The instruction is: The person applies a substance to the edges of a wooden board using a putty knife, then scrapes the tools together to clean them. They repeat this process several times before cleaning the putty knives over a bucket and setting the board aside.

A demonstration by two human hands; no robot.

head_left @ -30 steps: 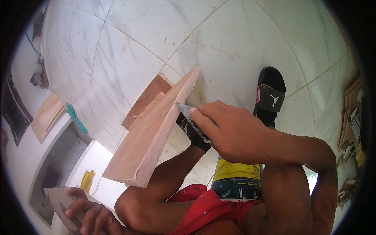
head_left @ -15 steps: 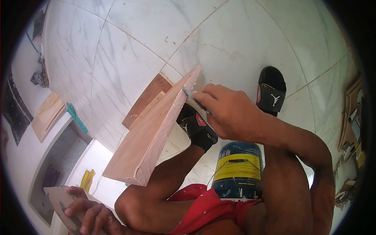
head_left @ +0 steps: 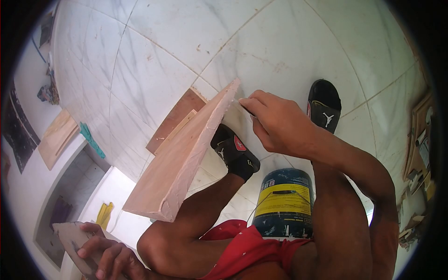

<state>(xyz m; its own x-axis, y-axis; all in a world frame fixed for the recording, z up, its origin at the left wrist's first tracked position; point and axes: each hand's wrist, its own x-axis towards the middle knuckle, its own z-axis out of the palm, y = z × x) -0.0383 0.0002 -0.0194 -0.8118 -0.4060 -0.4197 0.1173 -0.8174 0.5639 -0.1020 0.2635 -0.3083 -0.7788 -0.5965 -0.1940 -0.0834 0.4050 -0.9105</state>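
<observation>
A long wooden board (head_left: 165, 163) stands tilted in front of me, its narrow edge coated with pinkish paste. Near the board's upper end my right hand (head_left: 280, 122) is closed on a putty knife (head_left: 246, 108), seen nearly edge-on. At the lower left, the fingers of my left hand (head_left: 109, 254) wrap round a flat, smeared plate (head_left: 70, 240). The board's lower end is close to my left knee.
A blue bucket with a yellow label (head_left: 283, 203) stands between my legs. Wood pieces (head_left: 175, 122) lie on the tiles behind the board. Black sandals (head_left: 324, 105) are on my feet. Left are a teal cloth (head_left: 91, 140) and a yellow item (head_left: 104, 215).
My right hand has moved slightly up with the putty knife, and the blade has turned. The paste along the board's edge looks smoother. My left hand has barely moved.
</observation>
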